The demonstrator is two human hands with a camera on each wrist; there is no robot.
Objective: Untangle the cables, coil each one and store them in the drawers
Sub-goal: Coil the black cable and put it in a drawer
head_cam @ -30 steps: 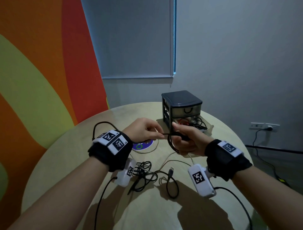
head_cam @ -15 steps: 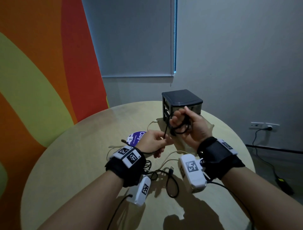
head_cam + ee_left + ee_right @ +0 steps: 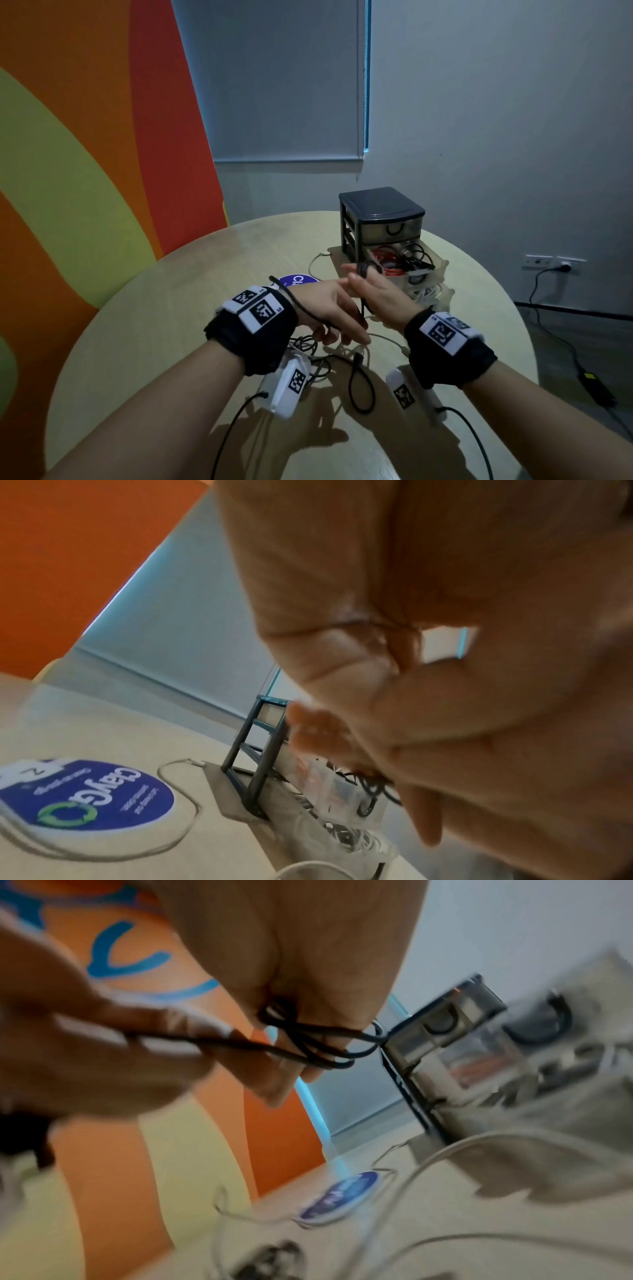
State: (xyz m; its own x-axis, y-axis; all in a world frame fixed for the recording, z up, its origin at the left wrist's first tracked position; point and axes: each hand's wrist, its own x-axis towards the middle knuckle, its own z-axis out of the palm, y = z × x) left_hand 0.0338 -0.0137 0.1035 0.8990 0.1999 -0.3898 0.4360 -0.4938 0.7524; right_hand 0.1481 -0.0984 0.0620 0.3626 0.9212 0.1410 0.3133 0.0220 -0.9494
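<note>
A black cable (image 3: 364,269) is looped round the fingers of my right hand (image 3: 356,272), which is held above the table in front of the drawer unit (image 3: 380,219). The loops (image 3: 308,1042) show clearly in the right wrist view. My left hand (image 3: 342,334) sits just under and left of the right, pinching the same cable (image 3: 192,1041); its loose tail (image 3: 298,305) trails over my left wrist. The middle drawer (image 3: 400,260) is pulled out and holds red and black coils. In the left wrist view my palm hides the cable.
A tangle of black cables (image 3: 308,346) and a black loop (image 3: 359,387) lie on the round table (image 3: 171,308) under my hands. A white cable (image 3: 318,263) curves past a blue round sticker (image 3: 296,279). White cables fill the lowest drawer (image 3: 424,291).
My right hand has dropped back from in front of the drawer unit. My left hand has swung in beneath it with the cable, so the two hands now cross close together.
</note>
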